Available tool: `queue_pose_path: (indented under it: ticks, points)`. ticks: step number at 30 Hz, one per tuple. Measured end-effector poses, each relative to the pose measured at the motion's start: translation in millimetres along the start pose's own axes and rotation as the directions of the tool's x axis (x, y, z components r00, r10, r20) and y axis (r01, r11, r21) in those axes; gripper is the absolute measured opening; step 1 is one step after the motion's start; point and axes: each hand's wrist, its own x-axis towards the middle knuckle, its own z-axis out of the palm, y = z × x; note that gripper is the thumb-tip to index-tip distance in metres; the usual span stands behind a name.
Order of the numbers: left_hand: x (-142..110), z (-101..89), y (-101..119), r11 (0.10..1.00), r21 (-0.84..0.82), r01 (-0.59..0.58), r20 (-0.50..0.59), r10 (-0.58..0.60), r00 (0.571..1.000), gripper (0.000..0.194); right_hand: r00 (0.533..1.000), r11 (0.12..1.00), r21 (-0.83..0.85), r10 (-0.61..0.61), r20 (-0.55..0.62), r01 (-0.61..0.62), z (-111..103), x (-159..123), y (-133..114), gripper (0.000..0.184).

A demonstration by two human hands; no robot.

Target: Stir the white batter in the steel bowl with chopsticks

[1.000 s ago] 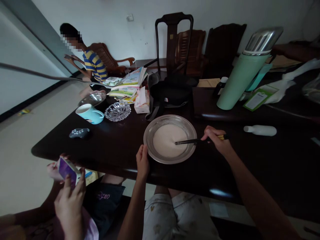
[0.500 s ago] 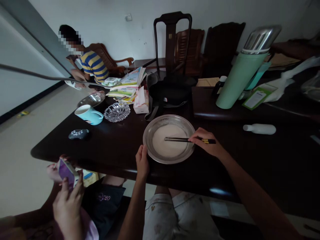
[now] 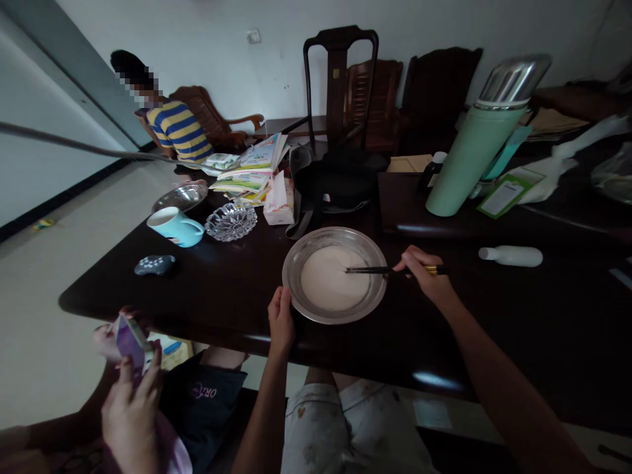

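Note:
A round metal basin (image 3: 337,316) stands on the dark table near its front edge. Pale, creamy batter (image 3: 330,289) fills its bottom. My left hand (image 3: 281,319) grips the basin's rim at the left front, thumb on top. In my right hand (image 3: 424,271) is a pair of dark chopsticks (image 3: 375,270) with gold bands. They lie nearly level, pointing left, and their tips dip into the batter right of its middle. My right hand is just outside the basin's right rim.
Left on the table are a blue mug (image 3: 175,227), a glass dish (image 3: 231,221), a game controller (image 3: 155,264) and a tissue pack (image 3: 279,204). A green thermos (image 3: 474,158) and a white bottle (image 3: 513,255) stand and lie right. Beside me, another person's hand (image 3: 131,408) holds a phone.
My right hand has moved right, drawing the chopstick tips from the batter's middle toward its right side. My left hand stays on the rim. The seated person in stripes has shifted slightly left.

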Motion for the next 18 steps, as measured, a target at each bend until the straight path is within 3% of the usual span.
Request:
queue_pose_path:
  ticks: [2, 5, 7, 10, 12, 15, 18]
  points:
    - [-0.4, 0.4, 2.1, 1.0, 0.009, -0.004, 0.0, 0.004, 1.0, 0.043, 0.997, 0.999, 0.041, 0.003, 0.074, -0.006, -0.3, -1.1, -0.7, 0.045]
    - [-0.5, 1.0, 4.3, 1.0, 0.024, -0.001, -0.02, 0.001, 1.0, 0.042, 0.975, 0.997, -0.024, -0.072, 0.208, 0.079, 2.9, -0.9, -1.8, 0.03]
    - [-0.3, 1.1, 4.4, 1.0, 0.025, 0.004, -0.027, -0.004, 1.0, 0.042, 0.983, 0.993, -0.075, -0.077, 0.165, 0.09, 3.1, 0.1, -1.3, 0.025]
    - [-0.2, 0.7, 3.1, 1.0, 0.004, 0.009, -0.018, -0.009, 1.0, 0.041, 0.999, 1.0, -0.024, -0.013, 0.051, 0.014, 0.2, 0.3, 0.5, 0.038]
    - [-0.1, 0.3, 2.0, 1.0, -0.008, 0.011, -0.01, -0.011, 1.0, 0.042, 0.995, 1.0, 0.026, -0.015, 0.098, 0.012, 0.3, -0.2, 0.7, 0.042]
    - [0.2, -0.1, 1.2, 1.0, -0.011, 0.003, -0.011, -0.003, 1.0, 0.043, 0.971, 0.995, -0.02, -0.094, 0.219, 0.101, 4.2, -0.2, -0.2, 0.029]
    - [0.5, -0.2, 0.9, 1.0, -0.009, 0.011, -0.02, -0.012, 1.0, 0.043, 0.988, 0.994, -0.066, -0.079, 0.131, 0.088, 4.0, 0.2, 0.3, 0.027]
